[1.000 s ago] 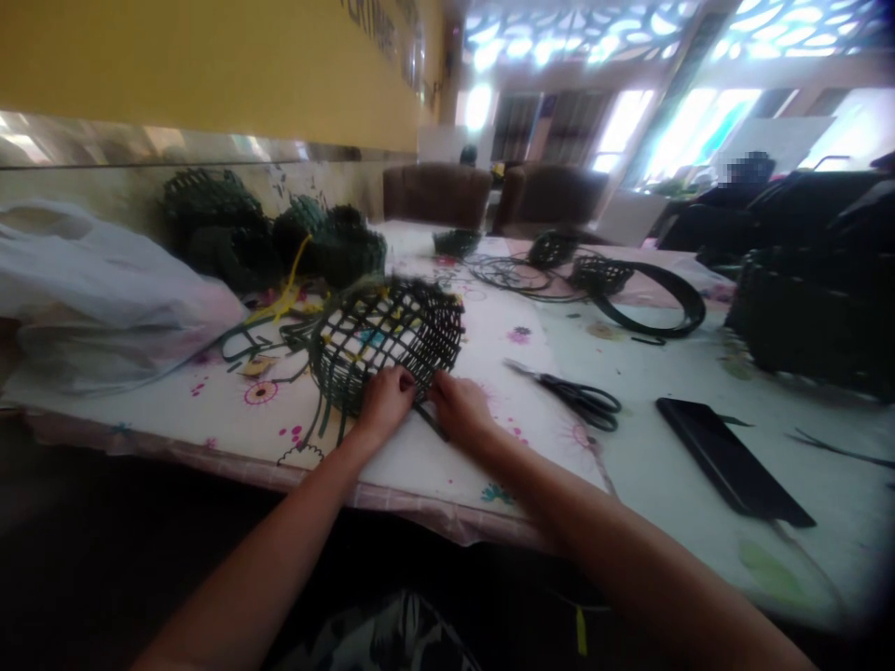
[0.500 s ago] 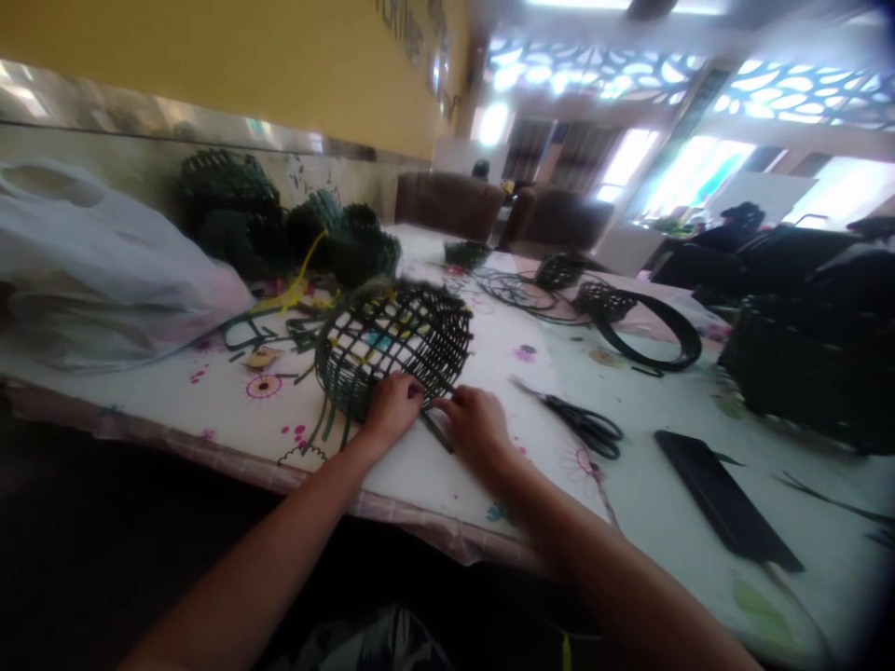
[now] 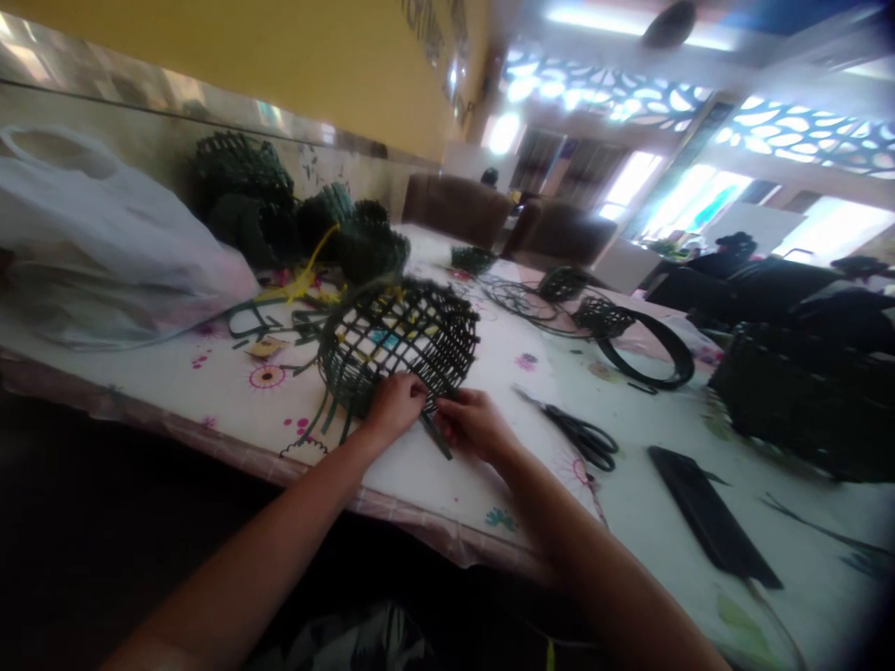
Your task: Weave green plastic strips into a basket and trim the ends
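Note:
A dark green openwork basket [image 3: 398, 340] woven from flat strips rests on the patterned tablecloth, with loose strip ends [image 3: 437, 436] hanging toward the table's front edge. My left hand [image 3: 397, 405] is closed on the basket's near rim, fingers pinched together. Just to its right, my right hand [image 3: 472, 421] is at the same rim with thumb and forefinger pressed together; what lies between them is too small to make out. Black-handled scissors [image 3: 577, 433] lie to the right of my right hand.
A white plastic bag [image 3: 112, 252] fills the left side. Behind the basket are dark green woven pieces [image 3: 244, 200] and yellow strips [image 3: 311, 270]. Toward the right are a coiled dark band [image 3: 654, 349], a black phone [image 3: 709, 513] and a large dark basket [image 3: 804, 401].
The view has shifted slightly. My right hand's fingers have changed their position at the rim and show more clearly. My left hand stays on the basket.

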A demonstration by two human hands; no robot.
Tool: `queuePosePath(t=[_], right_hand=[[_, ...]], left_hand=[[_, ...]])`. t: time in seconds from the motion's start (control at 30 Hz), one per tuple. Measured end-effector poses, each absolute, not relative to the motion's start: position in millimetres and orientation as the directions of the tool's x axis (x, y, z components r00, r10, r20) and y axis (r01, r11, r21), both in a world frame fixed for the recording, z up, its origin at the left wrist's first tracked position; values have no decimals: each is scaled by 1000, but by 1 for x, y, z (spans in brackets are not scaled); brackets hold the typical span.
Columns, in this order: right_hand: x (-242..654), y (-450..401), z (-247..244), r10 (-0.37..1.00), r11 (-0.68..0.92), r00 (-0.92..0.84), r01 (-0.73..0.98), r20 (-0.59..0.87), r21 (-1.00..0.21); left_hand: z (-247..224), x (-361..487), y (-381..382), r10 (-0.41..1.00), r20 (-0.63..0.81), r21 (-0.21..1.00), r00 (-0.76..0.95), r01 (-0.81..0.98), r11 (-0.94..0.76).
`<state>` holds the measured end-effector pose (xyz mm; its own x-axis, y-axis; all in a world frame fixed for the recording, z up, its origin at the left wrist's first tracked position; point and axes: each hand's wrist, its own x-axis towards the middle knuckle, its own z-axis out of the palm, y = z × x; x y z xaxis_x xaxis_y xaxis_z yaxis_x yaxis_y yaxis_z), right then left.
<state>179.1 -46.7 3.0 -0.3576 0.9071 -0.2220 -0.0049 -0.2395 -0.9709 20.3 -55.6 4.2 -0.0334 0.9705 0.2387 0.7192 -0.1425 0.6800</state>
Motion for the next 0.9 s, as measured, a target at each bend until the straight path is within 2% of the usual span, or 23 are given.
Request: queuePosePath(t=[0.3,0.47,0.67,0.9], right_hand=[[177,-50,-6,940,-158,-316,-57,-133,-986],[174,-55,-6,968,-115,-225,-8,-110,-993],[174,-59,-1,979,-57,-187,101,-75,-993],[173,-58,-5,982,-33,-182,105,-52,-994]], left_hand=[[-1,22,-53,970,242,732,-36,663,-159],[-1,23,-53,973,224,761,-48,632,-144],[2,24,-55,973,225,752,-49,644,-141],[1,27,-58,952,304,676,-23,709,-199]])
